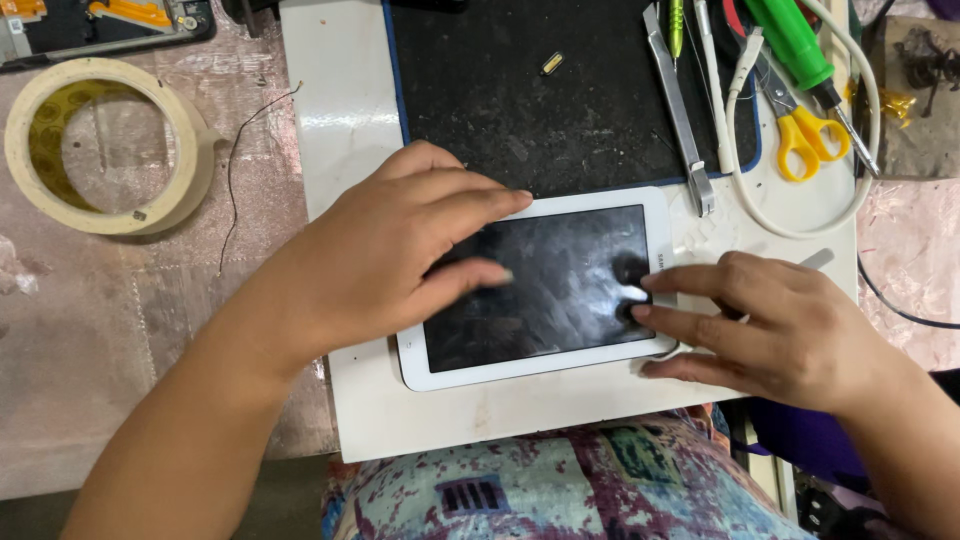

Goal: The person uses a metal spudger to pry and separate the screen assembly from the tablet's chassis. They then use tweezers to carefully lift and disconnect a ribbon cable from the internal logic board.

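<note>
A white tablet [560, 290] with a dark, smudged screen lies flat on a white board [345, 110]. My left hand [385, 250] rests on the tablet's left part, fingers spread over the screen and its top edge. My right hand [770, 325] is at the tablet's right end, with fingertips touching the right bezel and the screen's edge. Neither hand lifts the tablet.
A black work mat [520, 90] lies behind the tablet. Metal tweezers [678, 110], yellow-handled scissors [800, 140], a green-handled screwdriver [800, 45] and a white cable [800, 215] lie at the back right. A roll of tape [105, 145] sits at the left.
</note>
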